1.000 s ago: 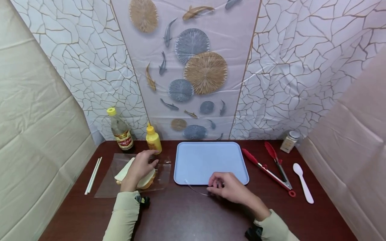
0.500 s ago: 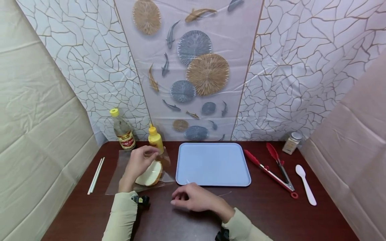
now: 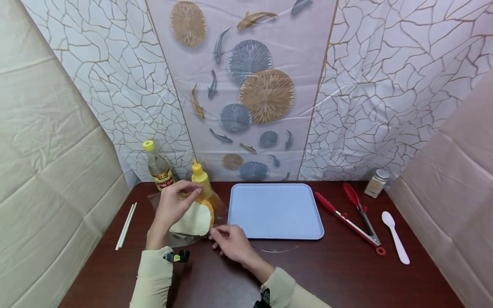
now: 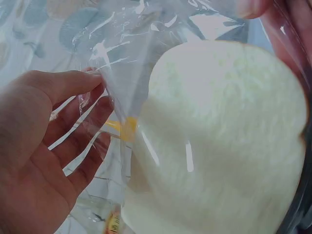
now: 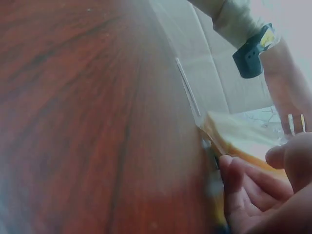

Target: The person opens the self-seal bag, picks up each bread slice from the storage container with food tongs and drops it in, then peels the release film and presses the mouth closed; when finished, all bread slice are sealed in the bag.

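Observation:
A slice or sandwich of white bread [image 3: 194, 219] with a brown crust lies inside a clear plastic bag [image 4: 136, 68] at the left of the table. My left hand [image 3: 172, 210] pinches the bag's far side between thumb and fingers and holds the film up, over the bread. At the near right corner, my right hand [image 3: 233, 243] grips the bag's edge by the bread, thumb above and fingers below in the right wrist view. The bread [image 4: 224, 136] shows large through the shiny film in the left wrist view.
A yellow squeeze bottle [image 3: 202, 182] and a sauce bottle [image 3: 158, 164] stand behind the bag. White chopsticks [image 3: 126, 226] lie left. To the right are a blue tray [image 3: 276, 211], red tongs [image 3: 348, 220], a white spoon [image 3: 396, 239] and a seasoning jar [image 3: 377, 183]. A thin clear strip [image 3: 277, 251] lies before the tray.
My right hand has left the thin clear strip, moved left and taken hold of the bag's corner. My left hand has lifted the film, and the bread has shifted right with the bag.

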### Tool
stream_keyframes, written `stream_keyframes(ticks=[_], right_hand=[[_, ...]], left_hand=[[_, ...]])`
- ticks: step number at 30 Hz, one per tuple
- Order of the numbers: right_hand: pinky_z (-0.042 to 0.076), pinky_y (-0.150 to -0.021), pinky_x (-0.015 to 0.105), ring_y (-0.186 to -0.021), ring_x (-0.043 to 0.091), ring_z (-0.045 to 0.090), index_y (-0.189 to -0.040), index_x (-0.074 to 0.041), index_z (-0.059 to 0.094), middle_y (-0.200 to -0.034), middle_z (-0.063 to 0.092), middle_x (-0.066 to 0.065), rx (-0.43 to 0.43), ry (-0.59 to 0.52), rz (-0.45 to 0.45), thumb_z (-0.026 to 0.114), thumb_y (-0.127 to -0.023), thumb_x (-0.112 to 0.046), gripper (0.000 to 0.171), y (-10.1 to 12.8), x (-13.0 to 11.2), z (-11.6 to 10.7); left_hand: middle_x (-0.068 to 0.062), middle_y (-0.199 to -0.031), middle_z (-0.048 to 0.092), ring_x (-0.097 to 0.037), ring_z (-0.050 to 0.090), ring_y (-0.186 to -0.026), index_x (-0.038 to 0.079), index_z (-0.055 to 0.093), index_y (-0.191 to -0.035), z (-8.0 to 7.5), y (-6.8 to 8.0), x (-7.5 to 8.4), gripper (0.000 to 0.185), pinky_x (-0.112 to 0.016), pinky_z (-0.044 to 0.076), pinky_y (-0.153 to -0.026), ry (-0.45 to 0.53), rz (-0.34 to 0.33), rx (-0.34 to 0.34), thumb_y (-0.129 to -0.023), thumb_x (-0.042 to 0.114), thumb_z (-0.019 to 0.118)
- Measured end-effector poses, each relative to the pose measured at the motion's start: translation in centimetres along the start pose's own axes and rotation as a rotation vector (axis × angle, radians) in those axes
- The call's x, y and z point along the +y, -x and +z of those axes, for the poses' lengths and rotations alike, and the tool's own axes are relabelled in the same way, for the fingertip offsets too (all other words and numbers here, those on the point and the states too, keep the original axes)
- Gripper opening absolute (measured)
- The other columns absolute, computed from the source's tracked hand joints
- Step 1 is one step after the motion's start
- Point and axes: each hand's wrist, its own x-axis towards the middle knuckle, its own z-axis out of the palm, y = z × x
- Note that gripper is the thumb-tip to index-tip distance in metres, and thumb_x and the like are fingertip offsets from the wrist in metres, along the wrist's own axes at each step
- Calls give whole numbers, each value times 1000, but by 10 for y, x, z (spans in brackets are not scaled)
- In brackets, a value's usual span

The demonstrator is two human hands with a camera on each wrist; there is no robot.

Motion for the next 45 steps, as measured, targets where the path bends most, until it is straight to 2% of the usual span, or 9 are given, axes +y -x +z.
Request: stream_keyframes(ticks=[7, 10, 16, 21, 28, 32, 39, 42, 45], right_hand=[[65, -63, 41, -88, 39, 80, -117, -2, 80, -111, 80, 23, 15, 31, -81, 63, -112, -24, 29, 0, -6, -16], [65, -65, 39, -85, 32, 79, -115, -5, 82, -105, 82, 20, 35, 57, -122, 65, -111, -25, 26, -2, -15, -31], [64, -68, 33, -87, 20, 78, -115, -9, 83, -100, 82, 17, 141, 11, -163, 71, -107, -29, 25, -4, -41, -70], [65, -70, 33, -95, 28, 78, -117, -16, 84, -103, 83, 11, 228, 11, -184, 75, -105, -36, 24, 0, -62, -101], [67, -73, 34, -88, 18, 79, -117, -17, 84, -104, 84, 10, 296, -6, -250, 80, -101, -32, 23, 10, -85, -112], [67, -76, 34, -88, 18, 79, -117, -16, 84, -105, 84, 9, 286, 35, -312, 79, -102, -30, 22, 15, -94, -119], [62, -79, 25, -96, 14, 77, -116, -16, 84, -110, 84, 6, 398, 37, -367, 80, -101, -25, 18, 25, -104, -142], [63, -83, 26, -100, 13, 77, -114, -15, 85, -110, 83, 4, 378, 34, -406, 81, -100, -22, 16, 26, -107, -146], [63, -90, 29, -105, 15, 78, -112, -13, 85, -111, 83, 4, 248, 69, -474, 80, -100, -14, 13, 27, -109, -146]], left_hand=[[2, -103, 84, -10, 76, -91, 20, 85, -110, -6, -1, 14, 13, -18, 59, -80, 34, 21, 76, -97, 17, 84], [-2, -103, 84, -8, 75, -89, 18, 85, -110, -8, -2, 18, 13, -17, 59, -78, 83, 26, 128, -97, 15, 84], [-8, -105, 82, -6, 72, -83, 14, 84, -113, -12, -4, 29, 14, -18, 57, -71, 252, 6, 194, -99, 13, 81], [-11, -107, 81, -15, 73, -83, 6, 82, -115, -9, -5, 39, 16, -19, 56, -68, 400, -23, 177, -100, 9, 79], [-17, -110, 81, -20, 74, -84, 6, 82, -115, 7, -6, 53, 16, -22, 56, -62, 477, -17, 96, -99, 7, 79], [-13, -112, 81, -17, 76, -89, 8, 81, -115, 14, -6, 56, 15, -23, 60, -66, 501, -39, 62, -100, 10, 79], [-14, -113, 80, -13, 79, -97, 1, 79, -118, 17, -5, 59, 18, -24, 64, -78, 583, -83, 89, -101, 8, 77], [-9, -113, 81, -13, 79, -100, 1, 79, -118, 22, -5, 63, 18, -25, 64, -83, 625, -83, 78, -101, 9, 77], [-15, -119, 81, -18, 79, -109, 0, 78, -120, 30, -7, 69, 20, -27, 64, -89, 676, -74, 50, -102, 9, 76]])
